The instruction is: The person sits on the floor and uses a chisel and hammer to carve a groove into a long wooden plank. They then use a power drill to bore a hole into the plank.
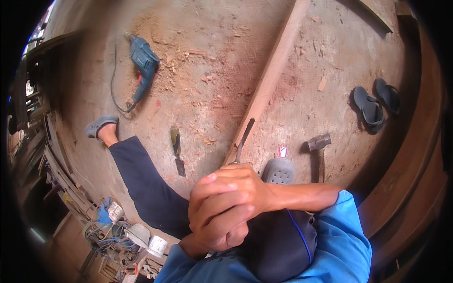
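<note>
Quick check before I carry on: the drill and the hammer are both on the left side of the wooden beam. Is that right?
Not quite: the head view shows the hammer on the right side of the wooden beam. The drill is on the left side, as you said.

A corded electric drill lies far left on the concrete floor, with a loose flat-bladed chisel nearer. Dark flip-flops and, nearer, a hammer rest at right; tangled cables and a white container sit near left.
</note>
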The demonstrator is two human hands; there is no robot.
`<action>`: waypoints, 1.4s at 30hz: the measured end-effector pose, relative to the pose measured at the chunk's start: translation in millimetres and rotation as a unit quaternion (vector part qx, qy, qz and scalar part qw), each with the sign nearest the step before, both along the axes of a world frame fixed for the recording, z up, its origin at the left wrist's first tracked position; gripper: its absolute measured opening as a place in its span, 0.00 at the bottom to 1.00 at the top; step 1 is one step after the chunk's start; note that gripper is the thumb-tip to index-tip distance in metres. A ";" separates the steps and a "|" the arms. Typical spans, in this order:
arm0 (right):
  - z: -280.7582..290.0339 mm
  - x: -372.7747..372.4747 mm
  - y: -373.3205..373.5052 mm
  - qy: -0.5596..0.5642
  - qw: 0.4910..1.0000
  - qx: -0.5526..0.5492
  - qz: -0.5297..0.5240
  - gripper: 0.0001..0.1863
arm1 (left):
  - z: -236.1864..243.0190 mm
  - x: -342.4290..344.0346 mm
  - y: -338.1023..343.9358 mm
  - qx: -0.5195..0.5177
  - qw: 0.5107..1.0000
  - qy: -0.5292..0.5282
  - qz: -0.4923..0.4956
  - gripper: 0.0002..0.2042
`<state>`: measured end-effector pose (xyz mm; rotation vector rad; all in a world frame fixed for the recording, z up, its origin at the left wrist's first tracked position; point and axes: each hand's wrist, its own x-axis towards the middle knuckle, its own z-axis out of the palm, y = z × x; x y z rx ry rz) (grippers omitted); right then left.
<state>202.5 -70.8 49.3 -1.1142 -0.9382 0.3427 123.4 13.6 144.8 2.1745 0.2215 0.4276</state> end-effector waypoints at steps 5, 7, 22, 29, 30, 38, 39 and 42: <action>-1.3 22.8 3.6 0.038 0.999 -0.027 0.004 0.11 | -2.6 35.4 6.2 0.011 1.000 0.018 0.004 0.08; -13.1 20.6 5.8 0.035 0.999 -0.006 -0.004 0.11 | -20.6 29.5 6.1 0.017 1.000 -0.008 -0.019 0.07; -11.9 6.2 -6.5 0.008 0.989 -0.124 0.083 0.12 | -16.3 -3.5 -6.2 0.010 0.996 0.074 0.047 0.06; -8.4 25.6 -8.6 0.014 0.996 -0.030 0.086 0.17 | -0.4 30.8 -2.8 -0.013 0.999 0.001 -0.031 0.09; -5.1 24.2 -9.2 0.020 0.997 0.002 0.070 0.16 | -1.2 31.6 -1.3 -0.042 0.998 -0.024 -0.042 0.10; -16.3 14.4 6.2 0.046 0.997 -0.055 0.024 0.12 | -19.4 29.8 14.3 -0.054 0.998 -0.013 0.010 0.07; -20.0 12.2 7.5 -0.002 0.999 -0.040 0.021 0.13 | -21.9 24.7 16.7 -0.055 0.998 -0.014 -0.010 0.05; -26.2 4.6 4.0 -0.027 0.998 -0.014 0.062 0.10 | -33.7 0.6 14.8 -0.029 0.998 -0.047 -0.040 0.05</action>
